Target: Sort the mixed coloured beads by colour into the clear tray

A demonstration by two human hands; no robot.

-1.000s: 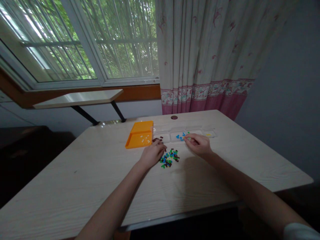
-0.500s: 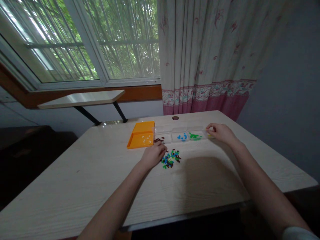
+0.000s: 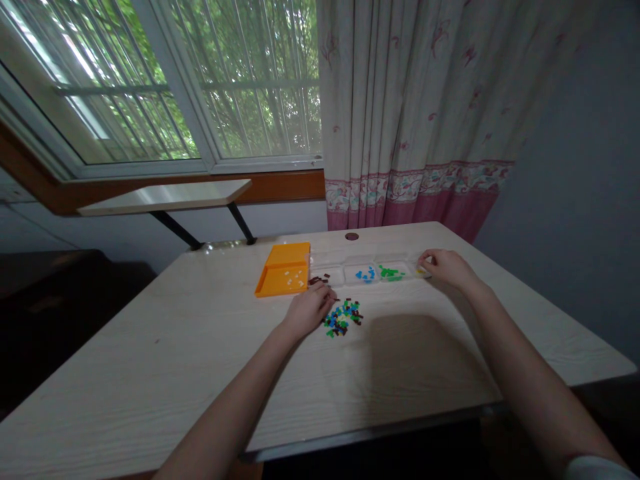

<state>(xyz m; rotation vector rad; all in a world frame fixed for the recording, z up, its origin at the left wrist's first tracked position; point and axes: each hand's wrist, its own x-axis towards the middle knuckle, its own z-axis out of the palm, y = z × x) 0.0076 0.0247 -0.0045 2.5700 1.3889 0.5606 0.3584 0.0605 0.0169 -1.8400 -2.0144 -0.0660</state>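
A mixed pile of small brown, blue, green and yellow building bricks (image 3: 344, 317) lies on the table. My left hand (image 3: 311, 309) rests at the pile's left edge, fingers curled with the tips together; whatever they hold is hidden. Behind it, clear plastic trays (image 3: 336, 275) stand in a row. Brown bricks (image 3: 319, 280), blue bricks (image 3: 365, 274) and green bricks (image 3: 391, 272) lie in separate compartments. My right hand (image 3: 445, 267) is at the right-end compartment, its fingertips pinched just above yellow bricks (image 3: 420, 271). Nothing shows clearly between those fingertips.
An open orange case (image 3: 283, 280) with several white bricks (image 3: 294, 277) in it stands left of the trays. A raised shelf (image 3: 170, 195) on dark legs is at the back left. A round hole cover (image 3: 352, 237) sits near the table's back edge, before the curtain (image 3: 415, 193).
My right hand has shifted slightly to the right. The yellow by its fingertips no longer shows, while yellow is visible below in the compartment. My left hand stays nearly still.
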